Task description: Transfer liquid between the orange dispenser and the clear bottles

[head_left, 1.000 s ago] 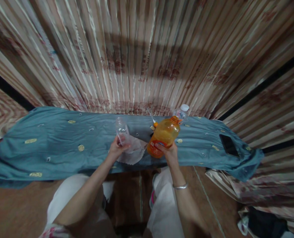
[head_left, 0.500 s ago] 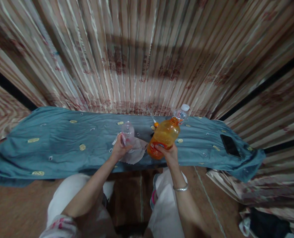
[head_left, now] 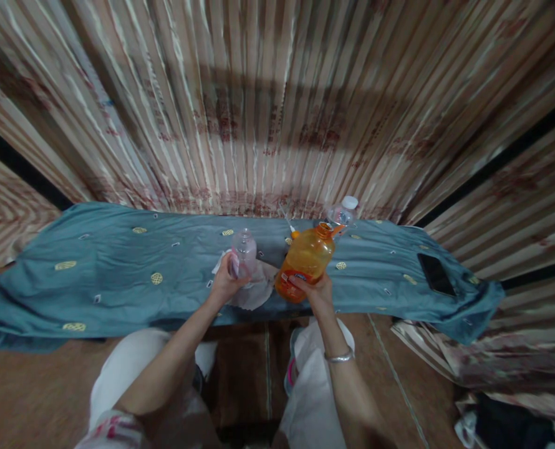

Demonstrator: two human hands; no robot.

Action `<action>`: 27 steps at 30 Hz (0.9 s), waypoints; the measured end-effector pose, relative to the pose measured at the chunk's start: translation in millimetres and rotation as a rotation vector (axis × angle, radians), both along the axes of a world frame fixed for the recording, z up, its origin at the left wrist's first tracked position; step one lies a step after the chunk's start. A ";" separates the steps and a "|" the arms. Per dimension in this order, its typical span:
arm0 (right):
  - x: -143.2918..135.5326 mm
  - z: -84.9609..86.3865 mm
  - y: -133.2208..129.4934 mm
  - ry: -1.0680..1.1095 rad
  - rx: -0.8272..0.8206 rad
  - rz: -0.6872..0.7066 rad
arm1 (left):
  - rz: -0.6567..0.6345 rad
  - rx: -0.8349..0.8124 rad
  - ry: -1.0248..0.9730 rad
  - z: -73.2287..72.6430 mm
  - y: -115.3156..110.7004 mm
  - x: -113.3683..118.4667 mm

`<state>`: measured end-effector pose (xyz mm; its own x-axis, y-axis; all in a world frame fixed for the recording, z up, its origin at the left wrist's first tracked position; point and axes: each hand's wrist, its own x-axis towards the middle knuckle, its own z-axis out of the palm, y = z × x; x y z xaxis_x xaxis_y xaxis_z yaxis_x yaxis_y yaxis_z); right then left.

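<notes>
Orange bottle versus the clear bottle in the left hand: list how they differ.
The orange bottle is tinted; the clear bottle is see-through and colourless.
The orange bottle is visibly larger than the clear bottle.
The orange bottle leans noticeably to the right, while the clear bottle is nearer upright.
Both look uncapped, and each is held in one hand.

I'm viewing a teal patterned cloth (head_left: 118, 262) covering a long surface; a black phone (head_left: 436, 274) is lying toward the right end, a white-capped clear bottle (head_left: 344, 212) is sitting at the far edge, and a pale sheet (head_left: 253, 295) is resting near the front.
</notes>
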<state>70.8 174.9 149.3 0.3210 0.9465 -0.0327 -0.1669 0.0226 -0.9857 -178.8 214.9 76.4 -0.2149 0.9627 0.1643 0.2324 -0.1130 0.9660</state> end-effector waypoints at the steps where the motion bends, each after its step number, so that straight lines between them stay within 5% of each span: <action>1: -0.3 1.2 -0.6 0.001 0.000 0.005 | -0.009 -0.013 -0.018 1.2 0.1 0.4; 5: -0.4 5.8 -4.8 0.014 0.010 0.023 | 0.048 -0.021 -0.067 14.4 -9.4 -4.7; 9: 5.0 9.4 -10.1 -0.010 0.017 0.019 | 0.202 0.043 0.019 37.5 -49.8 -12.1; 15: 2.6 21.8 -29.1 -0.053 0.030 0.206 | -0.296 -0.033 0.037 62.1 -101.9 44.1; 21: -3.2 18.9 -51.2 -0.141 0.083 0.420 | -0.366 -0.168 -0.249 75.8 -92.9 94.2; 24: 25.8 18.1 -25.3 -0.291 0.182 0.355 | -0.296 -0.251 -0.335 80.9 -99.6 89.4; 27: 68.3 33.1 32.0 -0.389 0.233 -0.007 | -0.230 -0.282 -0.341 82.6 -114.0 79.0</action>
